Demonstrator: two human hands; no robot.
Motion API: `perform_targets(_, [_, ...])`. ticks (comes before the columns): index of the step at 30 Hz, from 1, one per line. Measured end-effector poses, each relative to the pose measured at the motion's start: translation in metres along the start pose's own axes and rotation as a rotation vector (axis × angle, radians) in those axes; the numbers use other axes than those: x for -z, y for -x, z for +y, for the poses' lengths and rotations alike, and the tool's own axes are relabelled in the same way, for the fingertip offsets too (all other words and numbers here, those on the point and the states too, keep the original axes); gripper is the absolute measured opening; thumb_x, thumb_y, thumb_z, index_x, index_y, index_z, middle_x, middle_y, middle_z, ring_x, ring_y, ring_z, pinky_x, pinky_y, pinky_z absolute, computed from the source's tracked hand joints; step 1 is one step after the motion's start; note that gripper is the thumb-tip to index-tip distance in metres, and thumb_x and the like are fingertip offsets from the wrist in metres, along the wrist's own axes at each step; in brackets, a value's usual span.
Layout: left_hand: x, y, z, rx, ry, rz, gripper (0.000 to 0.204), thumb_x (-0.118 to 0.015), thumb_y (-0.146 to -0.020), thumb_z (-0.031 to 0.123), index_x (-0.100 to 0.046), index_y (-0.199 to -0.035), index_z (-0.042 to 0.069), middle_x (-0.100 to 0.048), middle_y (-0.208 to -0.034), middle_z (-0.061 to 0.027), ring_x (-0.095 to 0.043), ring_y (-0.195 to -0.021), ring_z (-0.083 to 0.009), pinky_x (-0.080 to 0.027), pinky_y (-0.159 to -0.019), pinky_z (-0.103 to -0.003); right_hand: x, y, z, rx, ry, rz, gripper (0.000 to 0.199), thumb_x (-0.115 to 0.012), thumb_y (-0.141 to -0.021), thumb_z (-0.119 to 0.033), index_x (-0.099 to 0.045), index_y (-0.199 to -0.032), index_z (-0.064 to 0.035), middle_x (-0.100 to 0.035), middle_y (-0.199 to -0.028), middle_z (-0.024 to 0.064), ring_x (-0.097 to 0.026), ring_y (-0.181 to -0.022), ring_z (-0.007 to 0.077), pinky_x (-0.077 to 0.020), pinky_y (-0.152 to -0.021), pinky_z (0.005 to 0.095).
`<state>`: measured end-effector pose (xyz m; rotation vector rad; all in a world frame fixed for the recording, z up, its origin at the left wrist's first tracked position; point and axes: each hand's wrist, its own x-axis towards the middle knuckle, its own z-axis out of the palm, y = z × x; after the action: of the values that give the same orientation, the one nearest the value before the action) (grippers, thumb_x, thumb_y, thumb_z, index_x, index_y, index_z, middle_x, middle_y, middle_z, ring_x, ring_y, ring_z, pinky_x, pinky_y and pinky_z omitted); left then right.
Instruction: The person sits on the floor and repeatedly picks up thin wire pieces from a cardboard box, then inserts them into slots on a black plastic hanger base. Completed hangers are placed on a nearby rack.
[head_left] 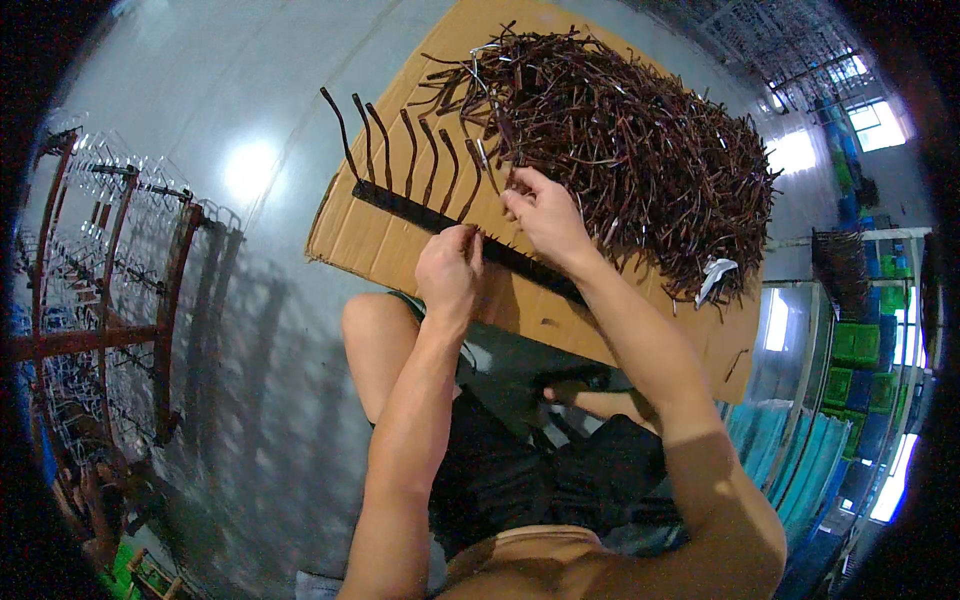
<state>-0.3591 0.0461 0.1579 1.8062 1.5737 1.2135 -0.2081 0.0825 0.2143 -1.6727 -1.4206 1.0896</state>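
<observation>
A long black strip (405, 207) lies slantwise on the cardboard sheet (350, 235). Several brown, curved eyeglass temples (430, 160) stand in a row along its left part, and small points line the part to the right. My left hand (447, 272) is closed in a pinch at the strip, just past the last standing temple; what its fingertips grip is hidden. Above the strip, my right hand (548, 218) pinches a thin brown eyeglass temple (490, 168). Beyond it rises a big heap of loose brown temples (640, 140).
White crumpled paper (716, 277) lies at the heap's right edge. A single temple (736, 364) rests near the cardboard's right corner. Racks with wire hooks (100, 330) stand at the left on the grey floor (265, 330). Green crates (855, 345) are stacked at the right.
</observation>
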Motion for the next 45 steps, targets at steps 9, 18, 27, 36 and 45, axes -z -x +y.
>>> perform_targets(9, [0.0,-0.001,0.002,-0.035,-0.03,-0.023,0.014,-0.066,-0.083,0.016,-0.066,-0.09,0.003,-0.065,-0.082,-0.0156,-0.064,-0.075,-0.0319,-0.05,-0.067,-0.038,-0.024,0.029,0.009,0.208,-0.039,0.131,0.016,-0.06,-0.088,-0.013,-0.064,-0.096,0.0002,-0.068,-0.085,0.0136,-0.067,-0.08,0.0217,-0.0507,-0.072,0.0308])
perform_targets(18, [0.002,-0.002,0.007,0.02,0.004,-0.037,0.01,-0.062,-0.083,0.014,-0.064,-0.083,0.003,-0.064,-0.082,-0.014,-0.061,-0.079,-0.0331,-0.048,-0.07,-0.041,-0.023,0.03,0.011,0.128,-0.24,0.1,0.016,-0.06,-0.09,-0.013,-0.064,-0.095,0.0008,-0.068,-0.085,0.0095,-0.065,-0.08,0.0162,-0.0504,-0.072,0.0291])
perform_targets(27, [0.004,-0.002,0.008,0.004,-0.015,-0.052,0.012,-0.063,-0.084,0.015,-0.064,-0.086,0.003,-0.063,-0.08,-0.0152,-0.061,-0.076,-0.0338,-0.048,-0.068,-0.041,-0.019,0.028,0.018,0.192,-0.185,0.069,0.018,-0.063,-0.087,-0.014,-0.066,-0.097,0.0007,-0.069,-0.086,0.0096,-0.065,-0.08,0.0162,-0.0502,-0.074,0.0287])
perform_targets(36, [0.009,-0.003,0.003,0.12,0.086,-0.05,0.013,-0.062,-0.085,0.014,-0.062,-0.089,0.002,-0.063,-0.085,-0.0153,-0.059,-0.08,-0.0347,-0.047,-0.071,-0.041,0.021,-0.027,-0.024,0.35,0.425,-0.403,0.028,-0.06,-0.081,-0.003,-0.065,-0.108,-0.004,-0.065,-0.084,0.0117,-0.064,-0.079,0.0181,-0.0494,-0.073,0.0295])
perform_targets(45, [0.036,-0.029,0.002,0.39,0.057,0.032,0.017,-0.063,-0.084,0.015,-0.063,-0.092,0.001,-0.065,-0.086,-0.0168,-0.063,-0.08,-0.0322,-0.05,-0.072,-0.039,-0.011,-0.102,0.023,0.916,1.182,-0.006,0.013,-0.055,-0.077,-0.007,-0.056,-0.09,-0.0026,-0.051,-0.092,0.0107,-0.058,-0.087,0.0279,-0.0525,-0.071,0.0354])
